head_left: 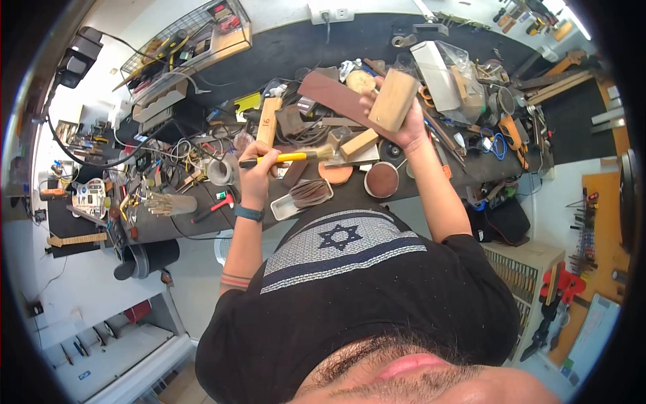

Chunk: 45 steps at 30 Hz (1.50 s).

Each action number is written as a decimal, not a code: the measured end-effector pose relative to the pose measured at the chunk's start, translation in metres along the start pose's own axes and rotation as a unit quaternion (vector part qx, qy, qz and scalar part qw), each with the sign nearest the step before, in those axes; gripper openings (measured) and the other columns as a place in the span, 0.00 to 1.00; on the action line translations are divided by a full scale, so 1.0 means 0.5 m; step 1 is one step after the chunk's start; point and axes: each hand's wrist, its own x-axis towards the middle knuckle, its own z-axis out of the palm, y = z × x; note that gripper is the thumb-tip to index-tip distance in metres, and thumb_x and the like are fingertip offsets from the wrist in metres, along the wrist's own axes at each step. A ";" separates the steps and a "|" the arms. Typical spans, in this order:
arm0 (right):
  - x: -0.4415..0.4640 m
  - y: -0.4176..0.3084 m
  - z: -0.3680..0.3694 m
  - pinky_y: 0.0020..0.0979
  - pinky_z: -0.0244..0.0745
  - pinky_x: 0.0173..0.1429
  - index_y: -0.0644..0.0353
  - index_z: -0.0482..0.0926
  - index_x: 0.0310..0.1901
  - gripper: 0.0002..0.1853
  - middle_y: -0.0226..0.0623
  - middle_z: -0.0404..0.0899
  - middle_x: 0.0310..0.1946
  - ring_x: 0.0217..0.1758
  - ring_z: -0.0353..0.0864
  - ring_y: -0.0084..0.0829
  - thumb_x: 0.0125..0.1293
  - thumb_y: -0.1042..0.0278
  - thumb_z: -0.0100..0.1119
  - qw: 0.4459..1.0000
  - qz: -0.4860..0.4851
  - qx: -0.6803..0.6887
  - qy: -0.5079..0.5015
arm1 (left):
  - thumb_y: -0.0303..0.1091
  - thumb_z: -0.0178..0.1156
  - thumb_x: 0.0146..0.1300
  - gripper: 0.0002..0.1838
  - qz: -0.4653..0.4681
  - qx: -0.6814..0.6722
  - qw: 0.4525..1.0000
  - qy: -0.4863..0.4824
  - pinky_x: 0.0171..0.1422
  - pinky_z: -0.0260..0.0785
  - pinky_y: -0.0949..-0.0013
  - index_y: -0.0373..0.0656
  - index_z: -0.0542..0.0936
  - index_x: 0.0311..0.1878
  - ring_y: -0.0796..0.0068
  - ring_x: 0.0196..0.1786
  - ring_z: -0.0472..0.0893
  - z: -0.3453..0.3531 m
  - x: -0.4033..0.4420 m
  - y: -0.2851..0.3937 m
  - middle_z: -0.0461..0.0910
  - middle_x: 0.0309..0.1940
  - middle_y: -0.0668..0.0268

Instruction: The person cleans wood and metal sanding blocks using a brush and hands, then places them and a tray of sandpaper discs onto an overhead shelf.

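Note:
A brush with a yellow handle [291, 157] is gripped in my left hand [258, 171], its bristles pointing right above the cluttered bench. My right hand [412, 128] holds up a light wooden block [393, 99], with fingers behind it and at its left edge. Just left of the block lies a long reddish-brown strip [333, 96]. Between the hands, a smaller wooden piece [359, 144] rests near the bristles. A wooden piece marked 16 [267, 122] stands out above my left hand. Below are an orange disc [336, 173] and a round brown disc [382, 180].
A white tray with brown sheets [285, 208] is at the bench's front edge. Farther left are a red-handled tool [214, 210] and a container of thin sticks [182, 205]. Cables and tools cover the left side; a plastic bag [471, 81] and orange-handled tool [511, 133] lie right.

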 end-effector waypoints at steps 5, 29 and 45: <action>-0.021 0.083 -0.083 0.43 0.93 0.47 0.59 0.83 0.66 0.39 0.43 0.90 0.46 0.42 0.94 0.37 0.85 0.26 0.48 0.979 0.030 -0.130 0.152 | 0.16 0.65 0.67 0.07 0.274 0.269 0.920 -0.073 0.59 0.81 0.63 0.36 0.85 0.46 0.66 0.50 0.88 0.159 0.030 0.098 0.87 0.44 0.60; 0.040 0.103 0.006 0.35 0.80 0.71 0.63 0.78 0.74 0.39 0.38 0.86 0.63 0.64 0.86 0.28 0.89 0.29 0.47 0.915 -0.138 -0.329 0.186 | 0.14 0.63 0.60 0.06 0.320 0.179 0.927 -0.079 0.50 0.79 0.59 0.35 0.83 0.36 0.61 0.46 0.86 0.310 0.002 0.114 0.89 0.39 0.57; -0.011 0.068 -0.044 0.51 0.93 0.49 0.57 0.76 0.74 0.43 0.44 0.86 0.54 0.53 0.92 0.43 0.82 0.21 0.50 0.993 0.048 -0.093 0.046 | 0.21 0.58 0.56 0.03 0.157 0.343 0.917 -0.130 0.47 0.72 0.64 0.33 0.80 0.33 0.65 0.39 0.80 0.183 0.003 0.110 0.79 0.33 0.60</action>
